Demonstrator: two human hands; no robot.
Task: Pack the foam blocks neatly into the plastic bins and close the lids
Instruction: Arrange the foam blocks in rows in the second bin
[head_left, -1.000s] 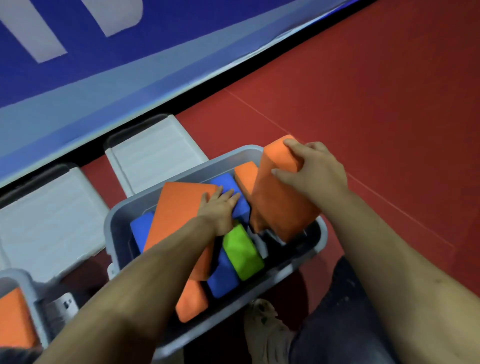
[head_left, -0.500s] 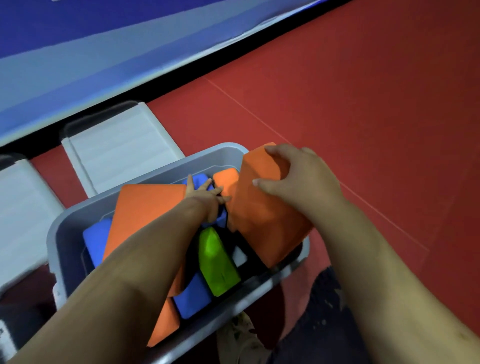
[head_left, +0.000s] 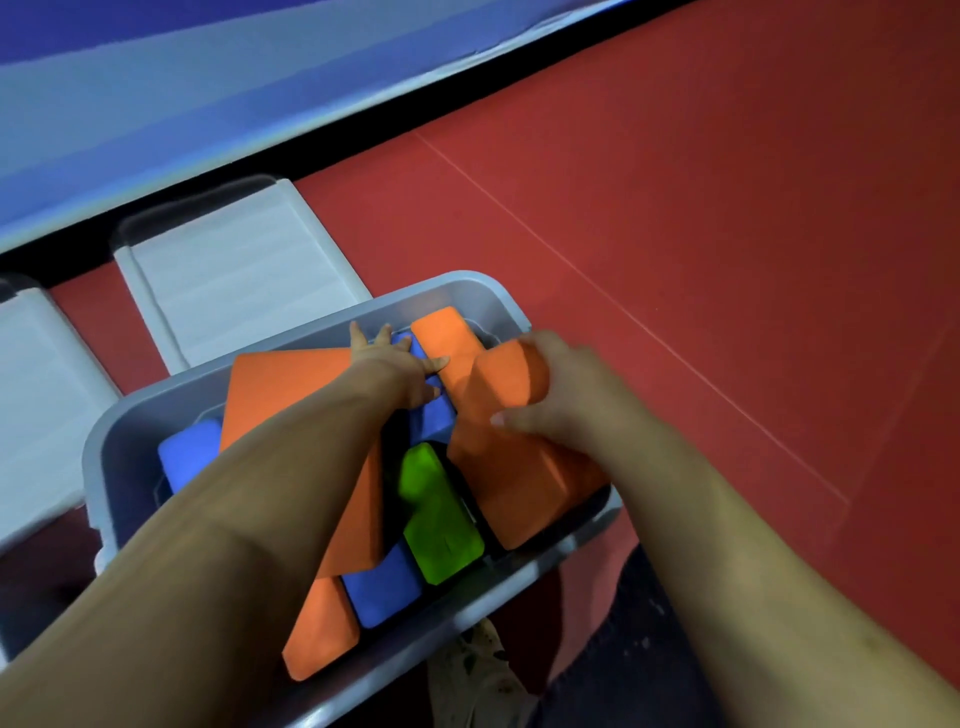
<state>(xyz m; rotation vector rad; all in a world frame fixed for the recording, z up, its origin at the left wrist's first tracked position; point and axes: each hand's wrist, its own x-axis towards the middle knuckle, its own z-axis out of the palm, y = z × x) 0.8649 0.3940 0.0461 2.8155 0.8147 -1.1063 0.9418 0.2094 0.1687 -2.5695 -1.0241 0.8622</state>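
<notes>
A grey plastic bin (head_left: 457, 288) stands on the red floor and holds several foam blocks. My right hand (head_left: 566, 395) grips a big orange block (head_left: 514, 467) that lies tilted over the bin's right side. My left hand (head_left: 395, 364) reaches in with fingers spread and presses on a blue block (head_left: 434, 415) near the bin's far wall. A wide orange slab (head_left: 291, 389) lies under my left forearm. A green block (head_left: 439, 512), another blue block (head_left: 384, 587) and a small orange block (head_left: 441, 332) fill the middle.
A white bin lid (head_left: 228, 270) lies flat on the floor behind the bin, and a second white lid (head_left: 36, 405) sits at the left edge. A blue and grey wall mat (head_left: 208, 93) runs along the back. My shoe (head_left: 483, 670) shows below the bin.
My right hand has pushed the big orange block lower into the bin's right side. My left hand has slid farther toward the bin's far wall, its fingers spreading.
</notes>
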